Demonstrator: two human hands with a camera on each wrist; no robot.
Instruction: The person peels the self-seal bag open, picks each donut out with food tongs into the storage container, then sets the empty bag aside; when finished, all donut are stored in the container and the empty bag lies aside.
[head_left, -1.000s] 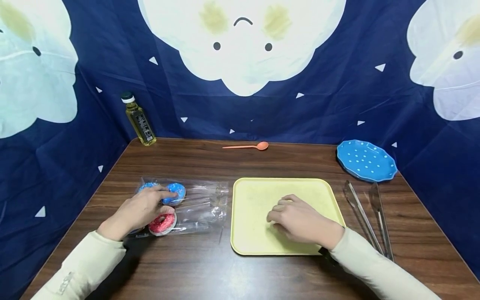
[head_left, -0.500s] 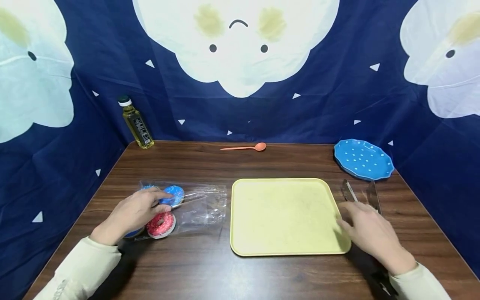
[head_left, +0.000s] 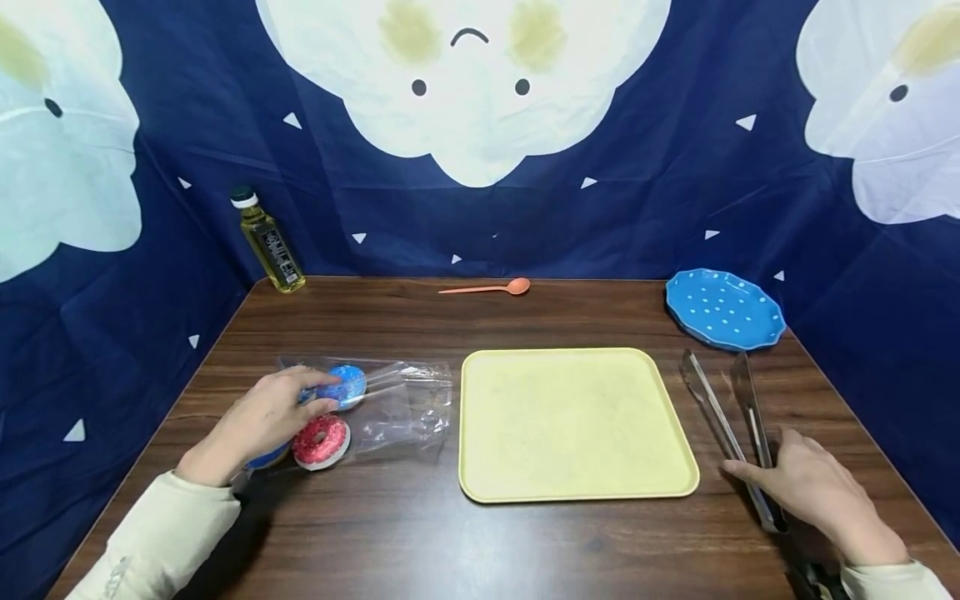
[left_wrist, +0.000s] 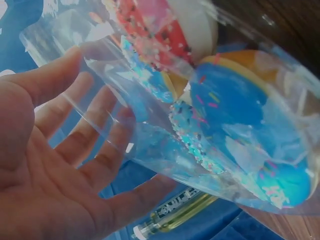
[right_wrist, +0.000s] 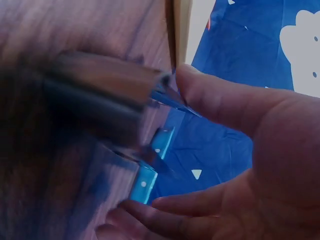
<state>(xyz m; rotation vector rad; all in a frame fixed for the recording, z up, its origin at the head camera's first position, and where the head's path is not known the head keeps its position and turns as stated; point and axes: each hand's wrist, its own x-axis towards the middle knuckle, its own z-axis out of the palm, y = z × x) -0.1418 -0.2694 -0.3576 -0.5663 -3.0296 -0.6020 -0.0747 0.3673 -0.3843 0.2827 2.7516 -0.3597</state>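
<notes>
My left hand [head_left: 262, 421] lies over a clear plastic bag [head_left: 408, 408] of toy donuts. A pink donut [head_left: 321, 440] and a blue donut [head_left: 347, 387] show beside the fingertips; other blue ones are partly covered by the hand. In the left wrist view the fingers [left_wrist: 75, 145] are spread and relaxed against the film. At the right, my right hand [head_left: 817, 487] straddles the handle end of metal tongs [head_left: 723, 417], thumb on one side, fingers on the other. The right wrist view, blurred near the tongs [right_wrist: 105, 95], shows a gap between thumb and fingers.
A yellow tray [head_left: 573, 425] lies between the hands. Behind are an orange spoon [head_left: 517, 287], an oil bottle [head_left: 272, 246] at the back left and a blue dotted plate [head_left: 723, 308] at the back right. Dark blue cloth walls [head_left: 480, 225] border the table.
My right hand has moved right, from above the yellow tray to the handle end of the tongs. The left hand has stayed on the bag, and the view has shifted slightly.
</notes>
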